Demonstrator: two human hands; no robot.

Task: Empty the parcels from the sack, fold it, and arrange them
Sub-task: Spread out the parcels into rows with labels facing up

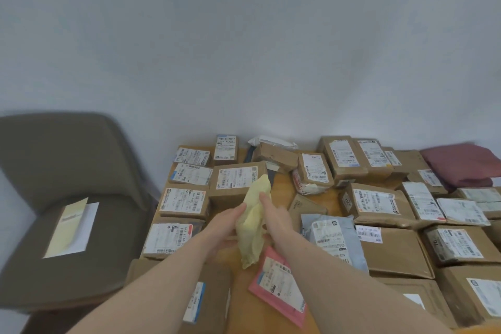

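A pale yellow soft parcel (pixel 252 230) is held upright above the wooden table (pixel 282 187), pressed between both hands. My left hand (pixel 226 228) grips its left side and my right hand (pixel 276 218) grips its right side. Several brown cardboard parcels with white labels lie around them: a column at the left (pixel 184 199), one box just behind the yellow parcel (pixel 235 179), and many on the right (pixel 379 203). A pink mailer (pixel 279 285) lies under my right forearm, and a grey mailer (pixel 333 238) lies to its right. No sack is recognisable.
An olive chair (pixel 67 198) stands at the left with a folded yellow and white item (pixel 71 228) on its seat. A folded maroon cloth (pixel 463 165) lies at the table's far right. A grey wall rises behind the table.
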